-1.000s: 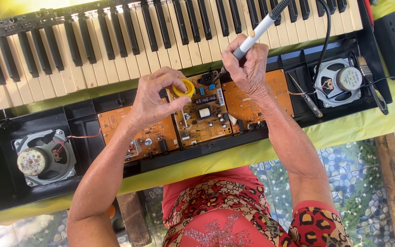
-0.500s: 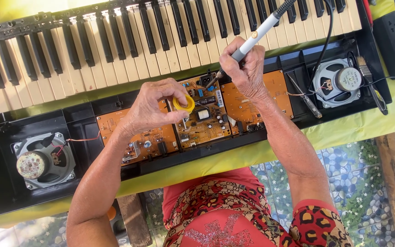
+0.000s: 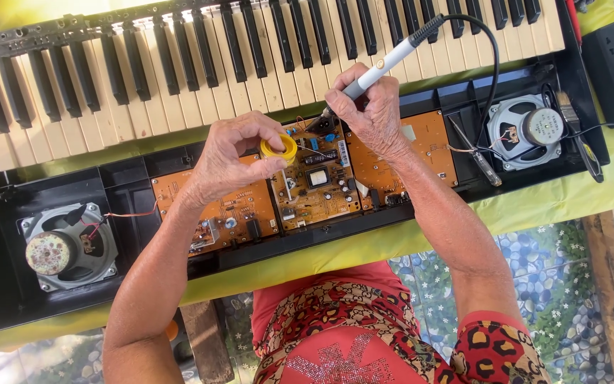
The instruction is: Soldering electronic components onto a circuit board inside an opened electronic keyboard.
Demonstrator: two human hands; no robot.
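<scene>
While the right hand [image 3: 371, 117] clenches the grey pen-shaped soldering iron [image 3: 385, 65] like a pencil, its tip comes down on the middle orange circuit board [image 3: 314, 181], with the long handle slanting up and away toward the far right corner of the open keyboard case. Just to the left, the left hand [image 3: 232, 160] pinches a small yellow spool of solder wire [image 3: 279, 148] between thumb and fingers, close beside the iron's tip and level with it, so the spool lies between the two hands and the left is nearer it. A black cord [image 3: 488, 64] loops from the iron's handle across the black and cream keys [image 3: 179, 64] at the far edge. Round grey loudspeakers sit at the left end [image 3: 65, 249] and the right end [image 3: 524, 131] of the black plastic case [image 3: 8, 284], which rests on a yellow-green cloth [image 3: 570, 199] over a pebble-patterned floor [image 3: 556, 284].
</scene>
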